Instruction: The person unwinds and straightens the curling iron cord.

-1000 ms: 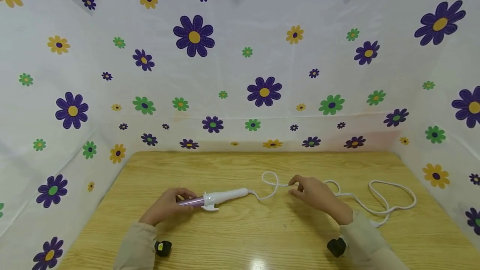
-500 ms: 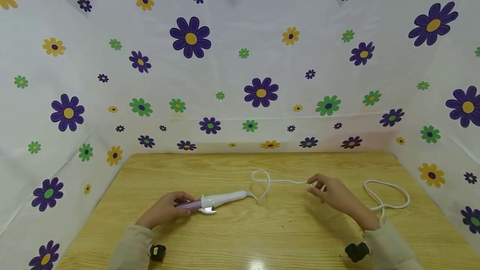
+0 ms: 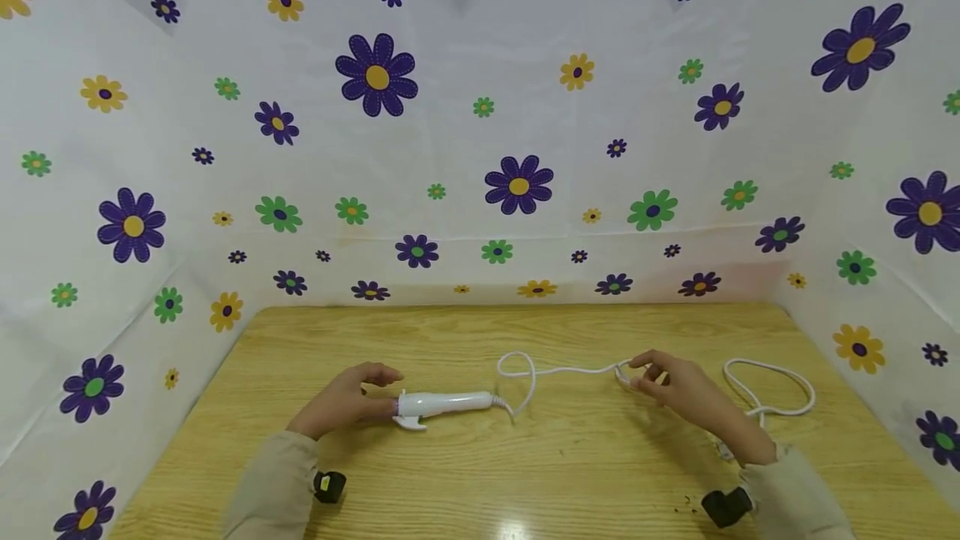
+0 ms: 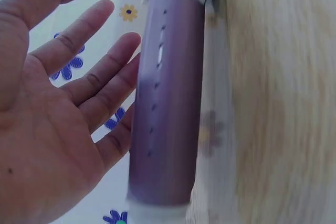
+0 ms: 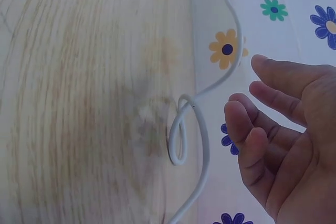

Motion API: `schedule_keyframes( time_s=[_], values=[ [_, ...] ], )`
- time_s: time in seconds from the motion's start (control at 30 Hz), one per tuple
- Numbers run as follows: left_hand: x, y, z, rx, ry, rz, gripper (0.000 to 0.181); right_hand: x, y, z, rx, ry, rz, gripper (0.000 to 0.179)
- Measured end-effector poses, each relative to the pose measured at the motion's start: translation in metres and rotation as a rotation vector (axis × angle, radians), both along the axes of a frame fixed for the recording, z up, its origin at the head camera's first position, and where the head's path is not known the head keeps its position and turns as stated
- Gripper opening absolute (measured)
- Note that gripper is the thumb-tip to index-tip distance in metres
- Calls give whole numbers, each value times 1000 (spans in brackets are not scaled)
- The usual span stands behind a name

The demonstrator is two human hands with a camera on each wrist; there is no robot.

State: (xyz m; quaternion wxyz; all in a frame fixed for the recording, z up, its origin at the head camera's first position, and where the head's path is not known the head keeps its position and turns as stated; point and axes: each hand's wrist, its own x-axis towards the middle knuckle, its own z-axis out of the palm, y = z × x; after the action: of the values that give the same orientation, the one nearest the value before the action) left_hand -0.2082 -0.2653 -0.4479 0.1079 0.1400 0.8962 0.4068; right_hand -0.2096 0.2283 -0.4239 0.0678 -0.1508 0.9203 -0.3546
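A curling iron with a white handle point(image 3: 450, 402) lies on the wooden table, its cord end toward the right. Its purple barrel point(image 4: 168, 98) is mostly hidden behind my left hand point(image 3: 348, 400) in the head view. The left wrist view shows that hand's fingers spread loosely beside the barrel, not wrapped round it. A white cord point(image 3: 573, 370) runs from the handle, through a loop, toward my right hand point(image 3: 678, 390). In the right wrist view, a small twisted loop of the cord point(image 5: 205, 145) hangs just off the relaxed fingers point(image 5: 241, 121), with a gap between.
More cord point(image 3: 806, 394) lies looped at the right of the table point(image 3: 480, 473). A flower-printed white sheet point(image 3: 450, 132) stands behind and on both sides. Black wrist cameras point(image 3: 726, 508) are strapped at each beige sleeve point(image 3: 798, 494).
My right hand has moved right, drawing the cord out, and its fingers have let the cord go. My left fingers have loosened from the barrel. The view has shifted slightly.
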Motion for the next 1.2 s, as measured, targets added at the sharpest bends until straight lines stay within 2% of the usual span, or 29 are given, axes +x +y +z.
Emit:
schedule_keyframes(
  time_s=[0.27,0.47,0.67,0.83,1.03,1.2],
  values=[
    [-13,15,-5,-18,-26,-97,41,-7,-3,-10,-11,-10,6,38],
    [-14,23,-13,-43,-66,-144,38,-15,-9,-21,-9,-26,37,37],
    [-13,22,-21,-12,-86,-129,36,-19,-18,-25,-3,-14,47,23],
    [-12,13,-21,-24,-66,-107,34,-19,-17,-21,-2,-19,49,24],
    [-12,-3,-18,-29,-62,-75,34,-15,7,-16,46,-18,9,24],
    [-11,-15,-16,-48,-62,-27,33,-12,29,-17,162,1,29,14]
  ],
)
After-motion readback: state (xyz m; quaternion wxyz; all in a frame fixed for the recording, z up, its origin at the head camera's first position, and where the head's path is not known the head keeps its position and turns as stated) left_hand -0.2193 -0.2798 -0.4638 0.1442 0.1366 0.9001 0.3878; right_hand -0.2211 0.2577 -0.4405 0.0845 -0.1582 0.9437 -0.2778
